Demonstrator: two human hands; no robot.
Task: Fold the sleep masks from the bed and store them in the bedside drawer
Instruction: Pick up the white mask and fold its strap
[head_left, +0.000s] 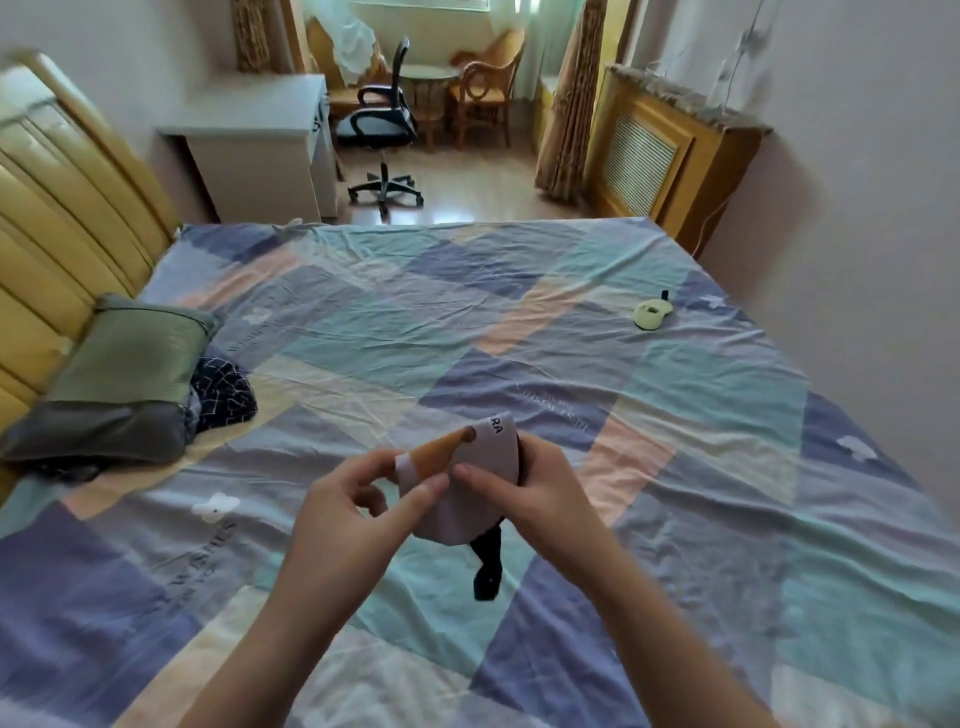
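Both hands hold a white sleep mask (480, 467) with an orange patch and black letters, doubled over, above the near middle of the bed (519, 338). My left hand (363, 499) pinches its left edge between thumb and fingers. My right hand (524, 486) grips its right side. The mask's black strap (488, 566) hangs down below the hands. A second sleep mask (650, 314), pale yellow-green with a black strap, lies flat on the far right part of the bed. No bedside drawer is in view.
A green and grey pillow (114, 384) and a dark patterned cloth (223, 392) lie by the yellow headboard (52, 228) at left. Beyond the bed stand a white desk (260, 140), a black office chair (384, 130), a wooden chair (488, 88) and a radiator cover (670, 150).
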